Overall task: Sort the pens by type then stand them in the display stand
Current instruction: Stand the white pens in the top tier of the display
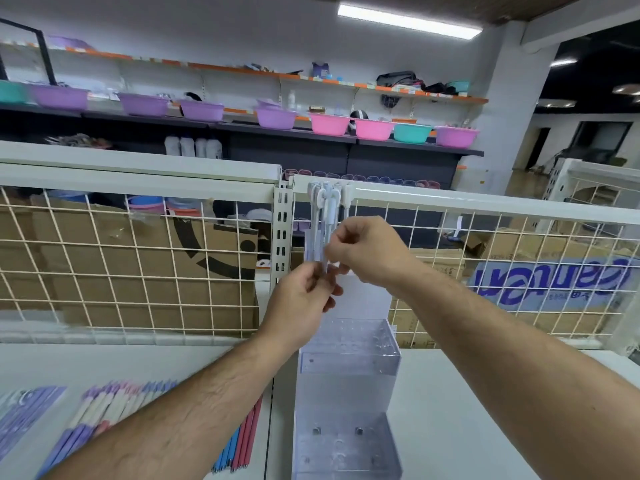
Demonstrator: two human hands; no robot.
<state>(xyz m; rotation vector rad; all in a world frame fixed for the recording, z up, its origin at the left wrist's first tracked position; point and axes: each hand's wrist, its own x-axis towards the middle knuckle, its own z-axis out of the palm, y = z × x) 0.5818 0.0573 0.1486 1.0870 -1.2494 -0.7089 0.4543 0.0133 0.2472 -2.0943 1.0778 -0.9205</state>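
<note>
Holding a bunch of white pens (323,216) upright in the head view, the left hand (303,299) curled round their lower ends while the right hand (363,251) pinched the shafts higher up, both well above the clear display stand (349,355) on the white table (436,427). Its holes looked small, so a whole bunch lowered at once would likely miss and spill. Loosening either grip could drop pens behind the stand or through the wire fence (138,265). More pens (110,400) lay in rows at the lower left, partly under the left forearm, which could brush them out of order
</note>
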